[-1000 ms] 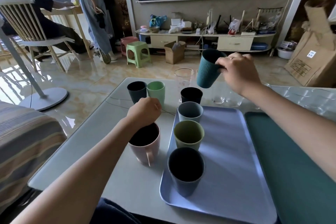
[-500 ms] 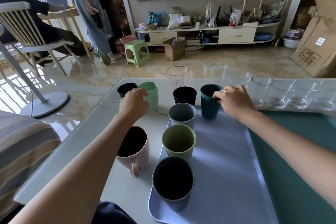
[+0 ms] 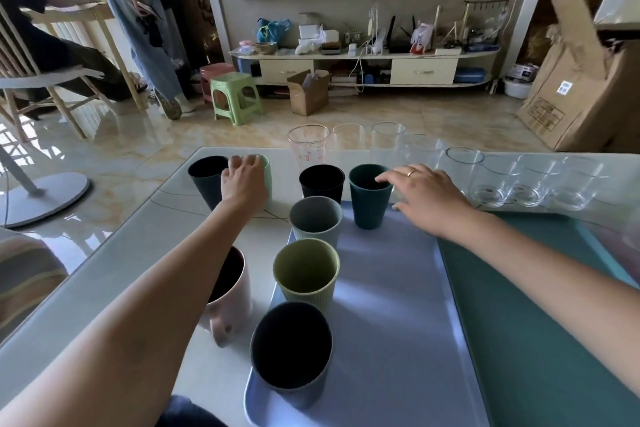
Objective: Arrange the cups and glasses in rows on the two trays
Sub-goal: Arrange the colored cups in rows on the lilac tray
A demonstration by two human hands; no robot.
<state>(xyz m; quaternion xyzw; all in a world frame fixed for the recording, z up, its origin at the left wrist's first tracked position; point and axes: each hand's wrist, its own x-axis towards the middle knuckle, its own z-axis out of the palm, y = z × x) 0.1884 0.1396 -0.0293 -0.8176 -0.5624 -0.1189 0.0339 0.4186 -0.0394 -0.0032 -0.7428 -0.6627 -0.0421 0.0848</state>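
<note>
pale tabletop (image 3: 166, 236) holds a lavender tray (image 3: 398, 322) with a green tray (image 3: 536, 322) to its right, and clear glasses (image 3: 491, 180) stand in a line along the far edge. on the lavender tray a dark, an olive, a grey and a black cup form one row, with a teal cup (image 3: 367, 196) beside the black one. left hand (image 3: 244, 180) curls round a mint cup (image 3: 266, 180) off the tray, while right hand (image 3: 427, 196) hovers with fingers spread loose, fingertips over the teal cup's rim.
</note>
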